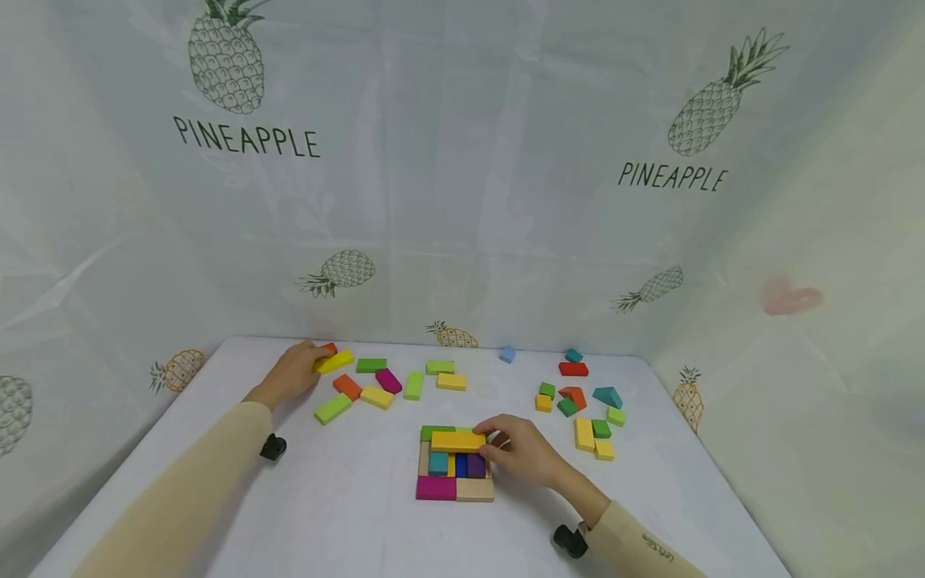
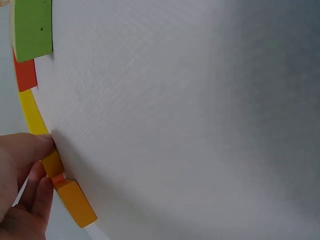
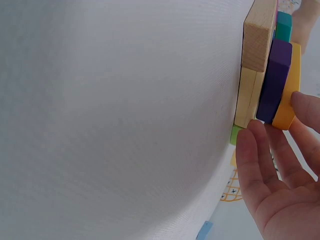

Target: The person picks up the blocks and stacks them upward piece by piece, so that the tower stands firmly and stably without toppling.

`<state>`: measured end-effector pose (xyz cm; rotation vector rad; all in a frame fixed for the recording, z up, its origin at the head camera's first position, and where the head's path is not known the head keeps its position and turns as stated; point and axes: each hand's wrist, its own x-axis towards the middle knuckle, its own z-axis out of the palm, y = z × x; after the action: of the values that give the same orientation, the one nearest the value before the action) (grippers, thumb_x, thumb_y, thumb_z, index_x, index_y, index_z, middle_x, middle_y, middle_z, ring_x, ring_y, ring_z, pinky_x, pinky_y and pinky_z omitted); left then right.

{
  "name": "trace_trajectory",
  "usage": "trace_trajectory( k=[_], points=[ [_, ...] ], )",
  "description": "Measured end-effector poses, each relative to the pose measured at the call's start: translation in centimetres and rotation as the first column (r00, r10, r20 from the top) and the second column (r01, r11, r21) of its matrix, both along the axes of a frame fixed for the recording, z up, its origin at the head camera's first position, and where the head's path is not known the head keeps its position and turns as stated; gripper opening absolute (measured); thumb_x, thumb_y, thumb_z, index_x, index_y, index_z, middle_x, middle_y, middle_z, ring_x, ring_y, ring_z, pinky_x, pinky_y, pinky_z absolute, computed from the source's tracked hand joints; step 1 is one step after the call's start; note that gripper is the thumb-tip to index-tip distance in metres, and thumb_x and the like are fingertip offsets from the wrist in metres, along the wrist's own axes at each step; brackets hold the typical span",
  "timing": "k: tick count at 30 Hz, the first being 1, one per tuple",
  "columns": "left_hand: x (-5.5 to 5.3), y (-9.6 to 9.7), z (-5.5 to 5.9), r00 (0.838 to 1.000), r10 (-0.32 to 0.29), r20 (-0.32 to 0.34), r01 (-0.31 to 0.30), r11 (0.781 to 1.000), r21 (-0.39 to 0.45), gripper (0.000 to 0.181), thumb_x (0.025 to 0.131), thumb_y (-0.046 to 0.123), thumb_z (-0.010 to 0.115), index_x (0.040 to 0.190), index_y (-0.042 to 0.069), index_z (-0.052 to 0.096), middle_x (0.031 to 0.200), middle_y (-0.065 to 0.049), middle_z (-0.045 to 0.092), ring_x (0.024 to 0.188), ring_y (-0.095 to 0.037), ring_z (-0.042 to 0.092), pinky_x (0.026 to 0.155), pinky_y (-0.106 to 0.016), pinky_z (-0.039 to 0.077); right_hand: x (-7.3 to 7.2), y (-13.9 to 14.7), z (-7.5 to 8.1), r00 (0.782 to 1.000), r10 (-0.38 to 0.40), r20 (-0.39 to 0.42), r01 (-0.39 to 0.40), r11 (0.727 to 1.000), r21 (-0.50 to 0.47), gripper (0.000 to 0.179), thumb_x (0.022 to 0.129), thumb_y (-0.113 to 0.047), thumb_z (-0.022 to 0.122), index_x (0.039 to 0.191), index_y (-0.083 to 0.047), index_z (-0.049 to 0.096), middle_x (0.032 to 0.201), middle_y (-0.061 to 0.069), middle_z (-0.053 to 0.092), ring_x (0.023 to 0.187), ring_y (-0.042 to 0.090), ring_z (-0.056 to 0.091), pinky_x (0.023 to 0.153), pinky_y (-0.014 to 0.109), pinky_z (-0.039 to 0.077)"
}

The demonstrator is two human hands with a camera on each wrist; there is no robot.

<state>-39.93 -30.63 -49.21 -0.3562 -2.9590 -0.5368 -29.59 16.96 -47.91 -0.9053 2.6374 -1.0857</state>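
Head view shows a white cloth-covered table (image 1: 361, 514) carrying a square wooden tray (image 1: 474, 490) partly filled with smooth painted blocks. To seat the long yellow block (image 1: 458, 440) well, I judge it should be kept flat and square to the tray's edge. The right hand (image 1: 523, 451) pinches its end with curled fingers. Farther left, the left hand (image 1: 292, 373) grips a yellow bar (image 1: 335, 361) among scattered flat blocks.

Two hands are over the table (image 1: 347, 514): the left hand (image 1: 292, 373) and the right hand (image 1: 523, 449). About nine loose blocks (image 1: 390, 380) lie on the left, about twelve blocks (image 1: 578, 397) on the right, one stack (image 1: 455, 466) in the middle.
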Motion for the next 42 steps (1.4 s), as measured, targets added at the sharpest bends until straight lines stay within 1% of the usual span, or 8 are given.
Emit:
trace_trajectory(
  k=[6, 13, 17, 24, 29, 35, 39, 42],
  points=[
    [0.1, 0.1, 0.3, 1.0, -0.013, 0.022, 0.013, 1.0, -0.003, 0.042, 0.095, 0.0, 0.072, 0.137, -0.005, 0.067, 0.121, -0.023, 0.062, 0.106, -0.039, 0.058, 0.103, -0.061, 0.051, 0.0, 0.0, 0.1, 1.0, -0.005, 0.003, 0.005, 1.0, -0.001, 0.028, 0.103, -0.018, 0.072, 0.131, -0.016, 0.071, 0.129, 0.0, 0.071, 0.102, 0.016, 0.067, 0.086, 0.02, 0.058],
    [0.8, 0.4, 0.7, 1.0, -0.026, 0.003, 0.026, 1.0, -0.018, 0.04, 0.097, 0.003, 0.073, 0.136, -0.005, 0.066, 0.123, -0.024, 0.068, 0.11, -0.041, 0.061, 0.107, -0.062, 0.049, 0.0, 0.0, -0.2, 1.0, -0.015, 0.008, 0.015, 1.0, 0.0, 0.027, 0.103, -0.017, 0.072, 0.13, -0.017, 0.072, 0.128, -0.001, 0.071, 0.101, 0.016, 0.068, 0.086, 0.019, 0.057],
    [1.3, 0.3, 1.2, 0.999, -0.042, -0.033, 0.041, 0.999, -0.037, 0.039, 0.097, 0.003, 0.073, 0.134, -0.006, 0.067, 0.122, -0.024, 0.069, 0.111, -0.043, 0.062, 0.105, -0.063, 0.05, -0.1, 0.0, -0.2, 1.0, -0.015, 0.01, 0.015, 1.0, 0.001, 0.027, 0.103, -0.017, 0.073, 0.13, -0.017, 0.072, 0.128, -0.001, 0.071, 0.101, 0.016, 0.067, 0.085, 0.019, 0.057],
    [2.1, 0.8, 2.4, 0.991, -0.065, -0.114, 0.066, 0.998, 0.009, 0.04, 0.097, 0.004, 0.075, 0.137, 0.001, 0.068, 0.137, -0.023, 0.067, 0.13, -0.047, 0.057, 0.114, -0.065, 0.044, -0.1, -0.1, -0.1, 1.0, -0.012, 0.009, 0.012, 1.0, -0.001, 0.027, 0.103, -0.018, 0.072, 0.13, -0.017, 0.072, 0.129, -0.001, 0.071, 0.101, 0.016, 0.068, 0.085, 0.019, 0.057],
    [4.0, 3.5, 3.3, 0.98, -0.155, -0.128, 0.161, 0.986, 0.033, 0.039, 0.097, 0.008, 0.077, 0.135, 0.006, 0.071, 0.134, -0.018, 0.068, 0.127, -0.043, 0.058, 0.109, -0.064, 0.049, 0.0, 0.0, 0.0, 1.0, -0.015, 0.009, 0.015, 1.0, 0.007, 0.027, 0.103, -0.019, 0.072, 0.13, -0.017, 0.072, 0.129, -0.001, 0.071, 0.102, 0.015, 0.067, 0.086, 0.02, 0.057],
    [6.8, 7.9, 3.9, 0.948, -0.283, -0.144, 0.287, 0.958, 0.01, 0.038, 0.094, 0.013, 0.082, 0.132, 0.015, 0.075, 0.121, -0.002, 0.071, 0.11, -0.025, 0.063, 0.096, -0.046, 0.059, 0.0, 0.0, 0.0, 1.0, -0.019, 0.016, 0.019, 1.0, 0.004, 0.028, 0.103, -0.02, 0.073, 0.131, -0.016, 0.071, 0.13, 0.0, 0.07, 0.102, 0.016, 0.067, 0.086, 0.02, 0.057],
    [8.6, 10.9, 4.1, 0.923, -0.358, -0.141, 0.362, 0.932, 0.001, 0.038, 0.094, 0.016, 0.082, 0.131, 0.02, 0.076, 0.119, 0.005, 0.071, 0.11, -0.017, 0.062, 0.094, -0.038, 0.06, 0.0, 0.1, -0.1, 0.999, -0.024, 0.024, 0.025, 1.0, -0.002, 0.031, 0.102, -0.021, 0.074, 0.133, -0.016, 0.07, 0.131, 0.001, 0.069, 0.103, 0.016, 0.068, 0.085, 0.02, 0.058],
    [10.0, 13.1, 4.4, 0.895, -0.424, -0.138, 0.428, 0.904, -0.005, 0.037, 0.095, 0.017, 0.082, 0.131, 0.02, 0.076, 0.121, 0.005, 0.072, 0.112, -0.018, 0.062, 0.096, -0.039, 0.059, 0.0, 0.1, -0.2, 0.999, -0.02, 0.028, 0.02, 1.0, -0.007, 0.033, 0.102, -0.022, 0.075, 0.134, -0.016, 0.069, 0.132, 0.002, 0.068, 0.102, 0.016, 0.068, 0.085, 0.021, 0.059]
  ],
)
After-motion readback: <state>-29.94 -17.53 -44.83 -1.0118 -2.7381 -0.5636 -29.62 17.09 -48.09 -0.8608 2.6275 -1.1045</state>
